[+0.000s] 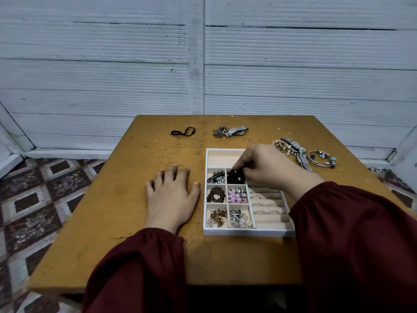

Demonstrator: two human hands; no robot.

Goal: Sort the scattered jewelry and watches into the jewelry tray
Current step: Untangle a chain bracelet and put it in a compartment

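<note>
Pinching black beads (235,177), right fingers (244,163) apparently curled

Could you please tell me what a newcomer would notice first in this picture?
The white tray, right of centre on the wooden table, draws the eye, its small compartments full of beads and chains. The right hand pinches black beads in one compartment, while the left hand lies flat on the table beside the tray. Watches and bracelets lie loose beyond the tray's far right corner.
</note>
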